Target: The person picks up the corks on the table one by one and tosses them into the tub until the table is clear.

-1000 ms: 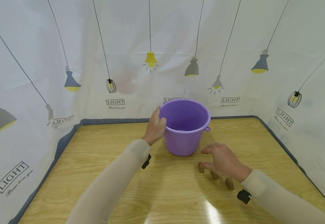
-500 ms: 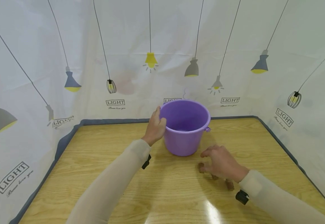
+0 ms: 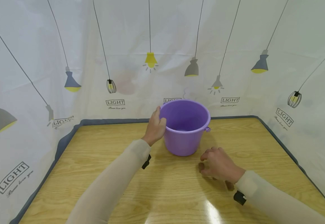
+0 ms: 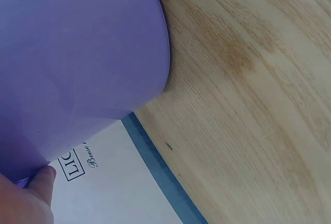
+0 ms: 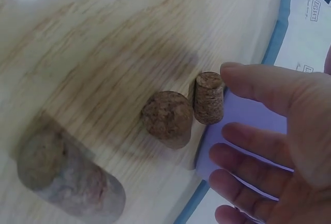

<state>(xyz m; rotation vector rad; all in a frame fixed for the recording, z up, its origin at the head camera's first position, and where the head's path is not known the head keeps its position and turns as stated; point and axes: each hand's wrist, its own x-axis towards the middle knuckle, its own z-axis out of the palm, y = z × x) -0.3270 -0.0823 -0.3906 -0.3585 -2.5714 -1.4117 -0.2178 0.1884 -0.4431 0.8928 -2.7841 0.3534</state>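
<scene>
My left hand (image 3: 155, 127) holds the left side of the purple bucket (image 3: 182, 142) at its rim; part of a finger or thumb (image 4: 41, 188) shows by the bucket in the left wrist view. In front and to the right, my right hand (image 3: 221, 164) hovers low over three brown corks. Its fingers are spread and loosely bent, with nothing gripped. The farthest cork (image 5: 209, 100) lies beside the thumb tip; whether they touch I cannot tell. A middle cork (image 5: 166, 118) and a larger-looking near cork (image 5: 72, 177) lie apart from the fingers.
The wooden table (image 3: 117, 193) has a dark blue border along its back and sides. White cloth (image 3: 123, 37) printed with lamps stands behind and at both sides. A black wrist camera (image 3: 239, 197) sits under the right sleeve.
My right hand has shifted slightly toward the left and down, closer over the corks, covering more of them. The left hand and the bucket have stayed put.
</scene>
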